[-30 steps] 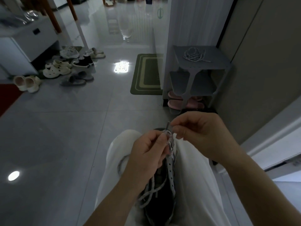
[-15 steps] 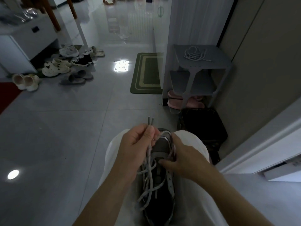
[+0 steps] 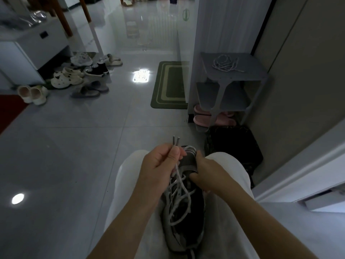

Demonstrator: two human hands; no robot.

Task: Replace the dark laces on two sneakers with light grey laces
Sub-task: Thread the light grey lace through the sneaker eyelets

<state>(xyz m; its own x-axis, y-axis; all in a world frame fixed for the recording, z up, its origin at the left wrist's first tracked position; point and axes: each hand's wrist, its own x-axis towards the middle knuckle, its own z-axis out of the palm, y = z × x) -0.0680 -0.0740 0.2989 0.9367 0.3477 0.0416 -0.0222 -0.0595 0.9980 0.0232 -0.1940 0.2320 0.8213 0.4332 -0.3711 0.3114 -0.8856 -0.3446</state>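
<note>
Seated person, one sneaker (image 3: 186, 221) lying in the lap (image 3: 127, 184) between the thighs. Its long axis runs straight out from the body: toe near the bottom edge of the head view, tongue (image 3: 188, 161) at the far end by the knees. The light grey lace (image 3: 180, 186) criss-crosses loosely up the eyelets. Left hand (image 3: 158, 165) is closed, thumb against fingers, pinching both lace ends together; the two lace tips (image 3: 175, 140) stand up side by side just above the pinch. From there the lace drops down and back toward the body, along the shoe's axis. Right hand (image 3: 209, 174) is curled round the sneaker at the tongue, thumb on the inner face, on the shoe's right side; it is the hand nearer the opening. Judgement: lacing looks threaded through and slack, so pulling away from the body against the right hand's hold would tighten it. A loose lace (image 3: 225, 64), colour uncertain, lies on the top of the shelf rack (image 3: 257, 75), well apart. No second sneaker identifiable.
</note>
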